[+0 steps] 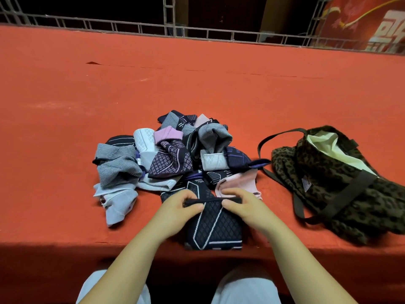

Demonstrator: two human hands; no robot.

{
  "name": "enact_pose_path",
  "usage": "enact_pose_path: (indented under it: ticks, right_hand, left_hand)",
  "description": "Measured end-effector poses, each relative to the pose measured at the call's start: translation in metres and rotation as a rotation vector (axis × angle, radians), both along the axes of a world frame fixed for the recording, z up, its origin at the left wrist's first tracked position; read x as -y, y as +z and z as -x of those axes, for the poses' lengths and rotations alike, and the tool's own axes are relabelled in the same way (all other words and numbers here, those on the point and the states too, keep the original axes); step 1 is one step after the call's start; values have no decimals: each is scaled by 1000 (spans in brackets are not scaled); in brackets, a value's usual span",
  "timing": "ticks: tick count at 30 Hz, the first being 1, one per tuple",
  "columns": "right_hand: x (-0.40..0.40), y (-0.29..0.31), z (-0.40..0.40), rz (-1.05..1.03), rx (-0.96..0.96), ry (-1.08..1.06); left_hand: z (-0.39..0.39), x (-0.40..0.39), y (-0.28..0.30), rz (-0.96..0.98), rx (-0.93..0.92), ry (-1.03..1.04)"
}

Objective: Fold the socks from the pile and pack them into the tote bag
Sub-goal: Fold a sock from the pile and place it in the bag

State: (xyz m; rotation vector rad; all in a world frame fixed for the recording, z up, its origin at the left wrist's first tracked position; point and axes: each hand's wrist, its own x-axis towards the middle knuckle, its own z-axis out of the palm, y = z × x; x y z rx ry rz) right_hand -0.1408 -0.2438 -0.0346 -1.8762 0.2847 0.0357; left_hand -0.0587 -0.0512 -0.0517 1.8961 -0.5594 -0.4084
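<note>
A pile of socks (173, 154) in grey, white, pink and dark navy lies in the middle of the red table (197, 84). In front of it, near the table's front edge, a dark navy sock with a pale diamond pattern (213, 227) lies flat. My left hand (177, 210) pinches the left end of its cuff. My right hand (243, 205) pinches the right end, stretching the cuff between them. A leopard-print tote bag (341, 183) with a cream lining lies on its side to the right, its mouth open toward the back.
The bag's dark straps (282, 137) loop out toward the sock pile. A metal railing (197, 31) runs along the far side of the table. My knees in pale trousers (245, 288) sit below the table's front edge.
</note>
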Motion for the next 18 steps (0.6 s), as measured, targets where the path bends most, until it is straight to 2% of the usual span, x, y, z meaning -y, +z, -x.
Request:
enact_pose_path:
  ticks: [2, 4, 7, 9, 13, 18]
  right_hand:
    - [1, 21, -12, 77, 78, 84]
    - [1, 39, -29, 196, 203, 47]
    - [-1, 57, -50, 286, 369, 7]
    - [2, 55, -56, 278, 304, 121]
    - [6, 32, -52, 427, 74, 438]
    - [6, 11, -39, 387, -5, 529]
  left_hand:
    - [-14, 0, 21, 24, 110, -5]
    - [-30, -2, 45, 48, 188, -15]
    - [-51, -8, 67, 112, 111, -113]
    - [-57, -16, 69, 61, 81, -213]
    - [-51, -34, 49, -305, 178, -362]
    - [-39, -39, 26, -285, 58, -388]
